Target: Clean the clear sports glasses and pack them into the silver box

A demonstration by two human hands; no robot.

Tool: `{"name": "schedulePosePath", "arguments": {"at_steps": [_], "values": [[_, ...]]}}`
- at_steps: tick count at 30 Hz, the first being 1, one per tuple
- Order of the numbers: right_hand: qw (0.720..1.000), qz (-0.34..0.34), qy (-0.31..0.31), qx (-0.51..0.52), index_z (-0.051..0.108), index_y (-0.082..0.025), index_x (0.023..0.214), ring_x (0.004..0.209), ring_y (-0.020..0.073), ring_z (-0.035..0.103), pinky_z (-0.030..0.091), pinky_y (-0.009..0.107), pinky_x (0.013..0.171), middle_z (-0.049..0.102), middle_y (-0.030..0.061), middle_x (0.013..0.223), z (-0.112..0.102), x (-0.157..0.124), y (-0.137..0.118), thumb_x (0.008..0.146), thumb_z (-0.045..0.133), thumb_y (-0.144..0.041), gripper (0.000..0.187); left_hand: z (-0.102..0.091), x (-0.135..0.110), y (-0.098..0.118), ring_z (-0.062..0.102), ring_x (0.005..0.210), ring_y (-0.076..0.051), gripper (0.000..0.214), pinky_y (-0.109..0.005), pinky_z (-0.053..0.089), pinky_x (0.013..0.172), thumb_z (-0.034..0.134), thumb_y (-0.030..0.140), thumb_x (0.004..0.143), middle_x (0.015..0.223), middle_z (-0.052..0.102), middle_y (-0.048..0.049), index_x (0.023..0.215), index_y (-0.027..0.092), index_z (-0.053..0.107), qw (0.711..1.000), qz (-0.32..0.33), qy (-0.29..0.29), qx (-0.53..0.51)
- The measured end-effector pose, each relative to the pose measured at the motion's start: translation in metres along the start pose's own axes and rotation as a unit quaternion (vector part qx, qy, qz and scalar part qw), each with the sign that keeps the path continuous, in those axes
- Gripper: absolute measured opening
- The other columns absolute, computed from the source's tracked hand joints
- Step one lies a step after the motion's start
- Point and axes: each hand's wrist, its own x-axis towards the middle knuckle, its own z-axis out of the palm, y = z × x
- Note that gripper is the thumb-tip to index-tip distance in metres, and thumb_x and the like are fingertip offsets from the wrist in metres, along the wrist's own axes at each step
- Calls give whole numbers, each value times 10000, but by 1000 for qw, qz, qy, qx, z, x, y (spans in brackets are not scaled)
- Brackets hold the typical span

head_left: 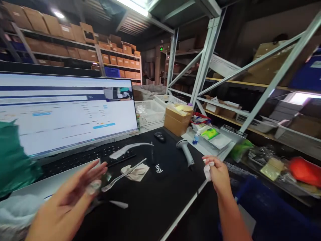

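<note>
My left hand [61,202] is raised at the lower left, its fingers stretched and its thumb apart from them. Something pale and translucent shows at the thumb tip; I cannot tell whether it is held. Close by lie a silvery, fork-like utensil [120,177] and a beige paper piece [139,172] beneath it. A whitish curved strip [127,149] crosses the keyboard [90,159]. Over the table's right edge, my right hand [218,174] is closed round a crumpled white piece [207,171], thin like tissue or plastic film.
A monitor [67,117] stands behind the keyboard. On the black desk mat [140,207] are a mouse [159,136] and a grey barcode scanner [185,152]. A cardboard box [175,122] sits at the back. Green plastic [12,157] hangs left; a blue bin [263,207] is lower right.
</note>
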Motion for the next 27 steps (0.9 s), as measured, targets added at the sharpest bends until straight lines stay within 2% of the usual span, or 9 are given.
{"name": "schedulePosePath", "arguments": {"at_steps": [3, 6, 10, 13, 17, 20, 23, 25, 27], "values": [[993, -12, 58, -103, 650, -204, 786, 1037, 273, 633, 479, 420, 935, 701, 102, 995, -11, 48, 29, 797, 426, -334, 259, 8, 8, 9, 615, 1250, -281, 462, -308, 601, 949, 768, 421, 750, 1301, 684, 88, 1197, 381, 659, 988, -100, 49, -111], [984, 4, 53, -167, 652, -165, 981, 1087, 287, 612, 445, 413, 997, 692, 137, 1076, 1, 89, 50, 773, 549, -348, 295, 20, 8, 20, 723, 1025, -303, 528, -317, 674, 715, 800, 335, 647, 1198, 732, -29, 1160, 273, 688, 948, -220, 39, -225], [967, 30, 60, -247, 561, -134, 1223, 1235, 305, 542, 416, 377, 1027, 599, 191, 1310, 38, 126, 61, 726, 729, -350, 567, 42, -1, 11, 726, 637, -175, 416, -272, 658, 654, 724, 129, 712, 802, 758, -59, 1127, 150, 704, 897, -306, -66, -311], [950, 67, 90, -290, 529, -105, 1256, 1241, 351, 530, 432, 416, 988, 562, 249, 1327, 60, 143, 62, 770, 733, -424, 616, 64, -13, -7, 695, 531, -160, 266, -261, 634, 580, 664, 93, 788, 685, 735, -77, 1050, 66, 705, 852, -375, -130, -341], [939, 96, 103, -313, 571, -82, 1163, 1206, 390, 546, 450, 464, 938, 576, 299, 1259, 77, 151, 62, 822, 687, -402, 482, 87, -29, -23, 717, 547, -195, 258, -231, 585, 494, 576, 194, 898, 714, 748, -179, 985, -17, 696, 802, -467, -169, -333], [942, 91, 108, -305, 575, -79, 1129, 1229, 405, 530, 428, 496, 967, 585, 320, 1248, 79, 152, 58, 851, 617, -337, 382, 90, -32, -26, 720, 537, -194, 319, -206, 559, 472, 492, 199, 914, 726, 747, -219, 893, -38, 705, 780, -487, -186, -348], [953, 67, 130, -267, 544, -56, 1140, 1198, 424, 554, 421, 527, 975, 613, 334, 1180, 68, 149, 45, 851, 564, -367, 426, 89, -32, -29, 718, 523, -192, 367, -195, 539, 451, 445, 206, 897, 725, 748, -226, 843, -37, 715, 760, -492, -211, -367], [962, 37, 140, -233, 515, -91, 1161, 1157, 387, 593, 448, 504, 961, 639, 278, 1157, 52, 136, 32, 848, 527, -394, 436, 88, -33, -33, 720, 528, -192, 395, -195, 535, 449, 425, 222, 887, 730, 750, -231, 813, -30, 720, 743, -499, -237, -377], [975, -11, 134, -175, 461, -155, 1207, 1081, 311, 643, 491, 453, 930, 668, 168, 1117, 34, 106, 17, 840, 507, -376, 431, 90, -35, -39, 724, 538, -192, 416, -190, 525, 447, 412, 236, 876, 734, 750, -235, 785, -26, 721, 725, -509, -260, -386]]}}
